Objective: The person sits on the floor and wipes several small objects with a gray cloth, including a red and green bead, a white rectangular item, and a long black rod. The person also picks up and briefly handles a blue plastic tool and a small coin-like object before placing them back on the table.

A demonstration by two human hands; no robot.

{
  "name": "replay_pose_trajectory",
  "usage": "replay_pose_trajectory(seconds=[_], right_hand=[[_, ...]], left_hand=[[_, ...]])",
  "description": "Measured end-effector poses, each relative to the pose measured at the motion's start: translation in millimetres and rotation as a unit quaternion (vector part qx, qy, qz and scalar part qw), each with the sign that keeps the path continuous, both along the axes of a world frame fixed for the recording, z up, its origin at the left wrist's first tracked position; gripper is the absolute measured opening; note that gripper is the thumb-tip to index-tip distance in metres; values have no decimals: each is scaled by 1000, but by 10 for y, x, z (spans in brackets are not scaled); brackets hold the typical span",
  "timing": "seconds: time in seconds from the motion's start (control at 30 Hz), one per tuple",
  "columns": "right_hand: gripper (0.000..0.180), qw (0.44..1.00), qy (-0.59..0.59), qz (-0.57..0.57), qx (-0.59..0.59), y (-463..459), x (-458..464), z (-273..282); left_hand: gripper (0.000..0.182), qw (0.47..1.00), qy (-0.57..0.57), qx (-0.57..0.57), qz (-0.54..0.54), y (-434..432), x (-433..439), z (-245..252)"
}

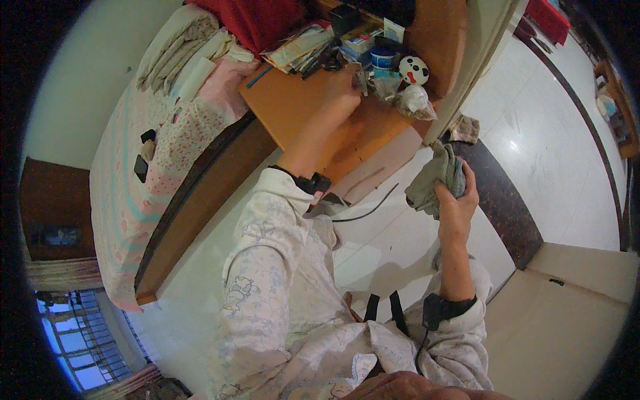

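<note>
A folded grey-green cloth [431, 180] hangs from my right hand [459, 192], whose thumb and fingers are closed around it above the floor. My left hand [350, 82] reaches over the wooden desk [310, 102]. Its fingers grip a small see-through item [361, 81], blurred and partly covered by the hand, perhaps a plastic packet. Just right of that hand are a clear plastic bag [387, 86], a knotted bag with whitish contents [416, 101] and a round panda-faced object [414, 70]. A blue tub [383, 58] stands behind them.
Papers and books [302, 47] are piled at the desk's back left, with a blue pen [259, 77] by the edge. A bed [165, 200] with folded quilts [180, 45] lies left. Another cloth [465, 129] rests near the doorway. A black cable [370, 212] crosses the floor.
</note>
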State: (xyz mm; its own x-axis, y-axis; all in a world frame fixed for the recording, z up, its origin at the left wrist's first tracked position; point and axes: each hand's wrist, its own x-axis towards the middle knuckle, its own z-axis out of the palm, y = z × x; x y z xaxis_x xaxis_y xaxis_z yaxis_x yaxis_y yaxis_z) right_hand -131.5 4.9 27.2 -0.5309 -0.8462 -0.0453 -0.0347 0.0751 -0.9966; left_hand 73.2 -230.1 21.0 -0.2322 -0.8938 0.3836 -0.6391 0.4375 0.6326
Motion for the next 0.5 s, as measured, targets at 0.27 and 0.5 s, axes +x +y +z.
replay_pose_trajectory(seconds=[0.27,0.5], right_hand=[[54,999,-18,0,-38,49,-90,-5],[56,999,4,-28,-38,84,-181,-36]], left_hand=[[38,999,-31,1,31,170,186,7],[25,998,8,25,59,566,228,133]])
